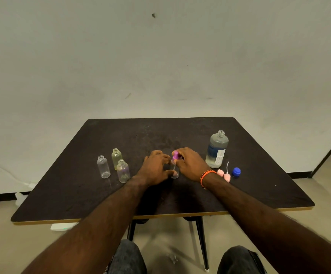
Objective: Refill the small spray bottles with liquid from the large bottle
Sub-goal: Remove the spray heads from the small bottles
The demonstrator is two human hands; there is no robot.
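Meanwhile 3 capless bottles [114,166] flank the hands, whose fingers [180,157] pinch a purple-capped bottle [174,167].

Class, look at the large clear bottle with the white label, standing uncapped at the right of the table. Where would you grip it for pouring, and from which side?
Grip the large clear bottle round its straight cylindrical body, below the shoulder, probably coming from its right: that side is open table, while both hands work to its left. It stands upright and uncapped, so keep it level when lifting.
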